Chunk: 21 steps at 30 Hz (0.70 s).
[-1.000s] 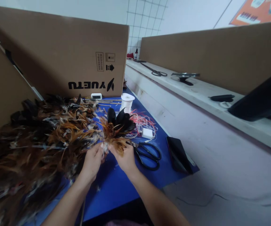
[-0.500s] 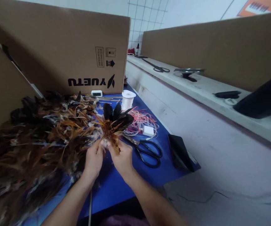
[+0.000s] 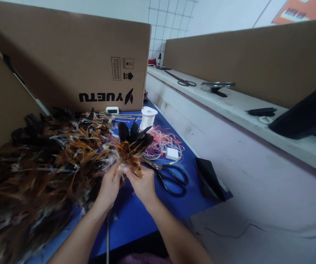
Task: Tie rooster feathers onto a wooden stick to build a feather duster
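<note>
A bunch of brown and black feathers (image 3: 132, 145) stands up from between my two hands, its dark tips pointing away from me. My left hand (image 3: 111, 183) pinches the pale base of the bunch from the left. From the right, my right hand (image 3: 141, 181) grips the same base, thumb close to the left thumb. A thin pale stick (image 3: 107, 234) runs down below my left hand; whether it joins the bunch is hidden. Black-handled scissors (image 3: 171, 179) lie just right of my right hand, and a large heap of loose feathers (image 3: 50, 165) spreads to the left.
On the blue table (image 3: 136, 220) are a white spool (image 3: 148, 117), tangled pink and white strands (image 3: 164, 141), a white adapter (image 3: 172, 153) and a phone (image 3: 208, 178). A cardboard box (image 3: 72, 55) stands behind. The ledge (image 3: 196, 93) at right carries another pair of scissors (image 3: 185, 83).
Both hands still hold the feather bunch in nearly the same place. The fingers have shifted slightly at its base, covering more of the pale part. The camera view has moved a little.
</note>
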Each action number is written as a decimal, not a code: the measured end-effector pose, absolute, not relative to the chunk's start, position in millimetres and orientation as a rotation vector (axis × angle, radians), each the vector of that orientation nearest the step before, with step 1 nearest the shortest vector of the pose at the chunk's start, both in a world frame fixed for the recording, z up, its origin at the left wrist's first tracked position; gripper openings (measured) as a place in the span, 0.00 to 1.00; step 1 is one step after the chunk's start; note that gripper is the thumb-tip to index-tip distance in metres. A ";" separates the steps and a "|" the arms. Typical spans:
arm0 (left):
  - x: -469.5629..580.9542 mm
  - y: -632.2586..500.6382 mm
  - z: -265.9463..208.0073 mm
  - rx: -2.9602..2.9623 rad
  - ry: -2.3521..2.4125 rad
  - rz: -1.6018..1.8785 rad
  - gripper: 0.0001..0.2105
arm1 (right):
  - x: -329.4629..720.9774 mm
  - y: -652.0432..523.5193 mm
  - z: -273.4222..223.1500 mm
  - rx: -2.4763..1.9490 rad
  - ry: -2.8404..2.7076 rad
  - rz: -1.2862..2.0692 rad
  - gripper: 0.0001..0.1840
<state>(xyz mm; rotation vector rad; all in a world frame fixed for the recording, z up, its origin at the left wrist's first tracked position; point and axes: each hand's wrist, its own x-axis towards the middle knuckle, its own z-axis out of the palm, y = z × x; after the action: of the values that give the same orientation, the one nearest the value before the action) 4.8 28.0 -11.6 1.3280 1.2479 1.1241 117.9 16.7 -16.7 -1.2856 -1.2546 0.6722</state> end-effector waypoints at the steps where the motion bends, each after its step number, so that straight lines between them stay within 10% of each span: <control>1: 4.7 28.0 -12.3 1.318 1.238 1.117 0.18 | 117.8 17.3 -16.7 -1.275 -1.240 0.697 0.10; 21: 6.1 28.8 -16.9 1.604 1.365 1.155 0.18 | 120.2 20.3 -16.7 -1.337 -1.271 0.628 0.10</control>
<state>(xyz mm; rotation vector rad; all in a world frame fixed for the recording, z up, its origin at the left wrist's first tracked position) 6.1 28.8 -16.9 1.6043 1.3648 1.1545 120.2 20.3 -16.7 -1.3374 -1.2713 0.6279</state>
